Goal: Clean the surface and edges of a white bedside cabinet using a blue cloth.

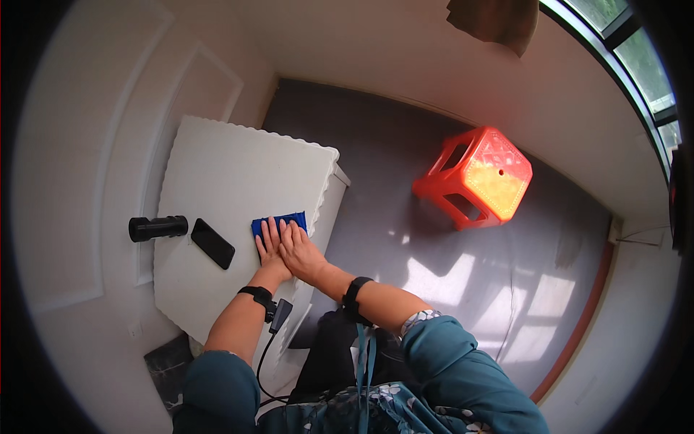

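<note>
A blue folded cloth (297, 218) lies on the white table (244, 163) close to its right edge. My left hand (271, 249) rests flat on the cloth with its fingers apart. Beside it, my right hand (298, 248) presses down too, its fingers close together and partly over the left hand. Much of the cloth is hidden under both hands. To the left of them lies a black smartphone (213, 244), and beyond it a black cylindrical object (158, 228) lies across the table's left edge.
A red plastic stool (498, 173) stands on the grey floor (379, 163) at the right. A black cable (261, 361) with a plug-like end hangs near my left wrist. Panelled wall (119, 163) borders the table's left side. A dark marbled slab (169, 369) is at the lower left.
</note>
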A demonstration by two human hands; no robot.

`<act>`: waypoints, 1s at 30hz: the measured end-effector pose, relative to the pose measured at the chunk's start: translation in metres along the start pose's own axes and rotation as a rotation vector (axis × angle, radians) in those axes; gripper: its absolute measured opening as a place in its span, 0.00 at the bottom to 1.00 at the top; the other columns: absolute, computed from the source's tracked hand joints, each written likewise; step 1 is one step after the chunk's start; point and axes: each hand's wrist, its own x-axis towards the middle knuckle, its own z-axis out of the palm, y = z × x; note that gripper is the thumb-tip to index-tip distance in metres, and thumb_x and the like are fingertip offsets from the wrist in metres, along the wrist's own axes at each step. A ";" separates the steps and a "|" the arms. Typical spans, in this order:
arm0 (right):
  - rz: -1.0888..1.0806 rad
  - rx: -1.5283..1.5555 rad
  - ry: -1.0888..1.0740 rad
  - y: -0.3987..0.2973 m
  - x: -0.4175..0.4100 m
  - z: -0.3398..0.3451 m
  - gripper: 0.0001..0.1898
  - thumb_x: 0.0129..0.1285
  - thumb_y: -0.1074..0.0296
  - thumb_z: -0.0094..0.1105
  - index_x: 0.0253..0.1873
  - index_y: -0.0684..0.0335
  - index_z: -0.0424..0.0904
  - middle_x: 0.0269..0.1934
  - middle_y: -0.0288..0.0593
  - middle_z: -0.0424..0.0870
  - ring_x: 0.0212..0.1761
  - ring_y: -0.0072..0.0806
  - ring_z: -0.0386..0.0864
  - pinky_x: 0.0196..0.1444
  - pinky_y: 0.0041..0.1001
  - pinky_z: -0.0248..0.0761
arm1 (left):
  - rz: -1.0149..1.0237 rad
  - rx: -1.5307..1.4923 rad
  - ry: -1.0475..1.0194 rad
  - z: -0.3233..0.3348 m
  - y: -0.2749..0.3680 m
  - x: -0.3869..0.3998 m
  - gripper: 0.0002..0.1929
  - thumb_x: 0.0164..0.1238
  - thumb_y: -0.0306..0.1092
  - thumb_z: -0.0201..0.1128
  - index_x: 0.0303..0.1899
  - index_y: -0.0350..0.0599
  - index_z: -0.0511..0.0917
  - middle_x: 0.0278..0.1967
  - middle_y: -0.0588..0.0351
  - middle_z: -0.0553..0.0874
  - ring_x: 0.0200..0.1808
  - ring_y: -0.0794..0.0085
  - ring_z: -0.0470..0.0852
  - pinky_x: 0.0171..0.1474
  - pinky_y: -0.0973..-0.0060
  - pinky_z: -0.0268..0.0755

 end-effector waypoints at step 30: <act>0.694 0.494 -0.569 0.328 -0.023 -0.039 0.10 0.58 0.66 0.58 0.43 0.65 0.78 0.44 0.58 0.82 0.49 0.54 0.80 0.50 0.43 0.74 | -0.150 -0.466 -0.002 -0.035 0.026 0.017 0.66 0.53 0.71 0.64 0.74 0.29 0.32 0.74 0.28 0.27 0.76 0.37 0.19 0.70 0.39 0.12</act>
